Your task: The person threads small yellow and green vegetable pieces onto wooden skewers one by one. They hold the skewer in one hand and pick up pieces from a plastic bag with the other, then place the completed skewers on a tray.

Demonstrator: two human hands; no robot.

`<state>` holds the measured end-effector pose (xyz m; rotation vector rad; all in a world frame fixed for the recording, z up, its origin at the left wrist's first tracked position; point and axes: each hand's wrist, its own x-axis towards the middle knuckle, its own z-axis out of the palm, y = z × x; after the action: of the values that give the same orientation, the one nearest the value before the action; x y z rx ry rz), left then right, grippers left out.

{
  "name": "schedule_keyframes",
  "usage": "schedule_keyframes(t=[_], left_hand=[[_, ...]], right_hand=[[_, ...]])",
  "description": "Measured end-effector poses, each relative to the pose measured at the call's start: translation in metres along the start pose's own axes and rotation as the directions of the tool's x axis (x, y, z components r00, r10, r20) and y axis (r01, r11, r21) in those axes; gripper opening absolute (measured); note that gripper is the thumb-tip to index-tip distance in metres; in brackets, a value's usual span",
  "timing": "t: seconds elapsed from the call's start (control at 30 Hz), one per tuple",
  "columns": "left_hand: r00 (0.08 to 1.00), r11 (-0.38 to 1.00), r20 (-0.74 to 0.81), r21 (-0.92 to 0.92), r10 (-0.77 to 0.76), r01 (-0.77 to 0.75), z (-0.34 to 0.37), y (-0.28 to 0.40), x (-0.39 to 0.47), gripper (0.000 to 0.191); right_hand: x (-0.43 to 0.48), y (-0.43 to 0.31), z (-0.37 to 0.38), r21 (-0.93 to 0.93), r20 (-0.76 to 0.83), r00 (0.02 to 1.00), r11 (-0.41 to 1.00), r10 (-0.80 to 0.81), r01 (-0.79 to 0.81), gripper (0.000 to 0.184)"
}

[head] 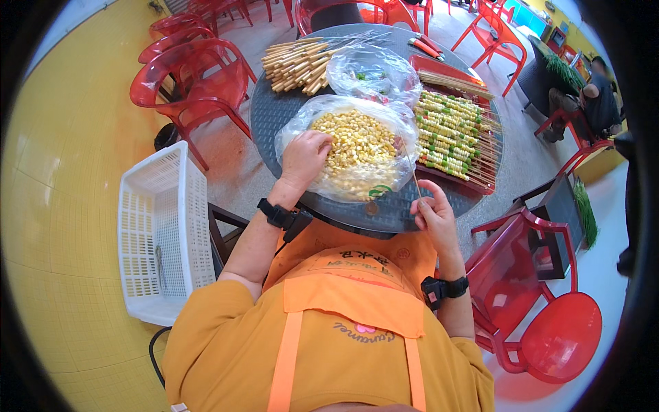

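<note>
Yellow corn kernels (355, 136) fill a clear plastic bag (304, 116) spread open on the round dark table (329, 206). My left hand (307, 154) rests at the bag's left side, its bent fingertips among the kernels; whether they pinch one is hidden. Between the thumb and fingers of my right hand (435, 210) is a thin bamboo skewer (416, 177), its far end pointing up over the bag's right edge. To the right, a red tray (486, 189) carries several rows of skewered corn (445, 134) with green pieces between the kernels.
Wooden-handled metal skewers (298, 64) lie piled at the back left. Behind the corn sits another plastic bag (373, 72) with green bits. Bare bamboo skewers (453, 83) and red-handled tools (427, 46) are at the back right. A white basket (165, 237) and red chairs (206, 82) flank the table.
</note>
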<state>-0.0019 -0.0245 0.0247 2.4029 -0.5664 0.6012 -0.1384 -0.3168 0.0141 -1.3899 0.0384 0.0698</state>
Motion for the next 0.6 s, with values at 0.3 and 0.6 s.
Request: schedule_keyframes(t=[0.3,0.6], left_hand=[[0.941,0.799,0.037,-0.516,-0.337,0.307,0.002,0.007,-0.014,0.014],[0.991,0.964,-0.099,-0.242,0.085,-0.107,0.000,0.017,0.042,0.021]], right_hand=[[0.014,0.030,0.011,0.254,0.085,0.996,0.967,-0.027,0.005,0.017],[0.010,0.032,0.002,0.332,0.067,0.995,0.942,-0.071,0.044,0.020]])
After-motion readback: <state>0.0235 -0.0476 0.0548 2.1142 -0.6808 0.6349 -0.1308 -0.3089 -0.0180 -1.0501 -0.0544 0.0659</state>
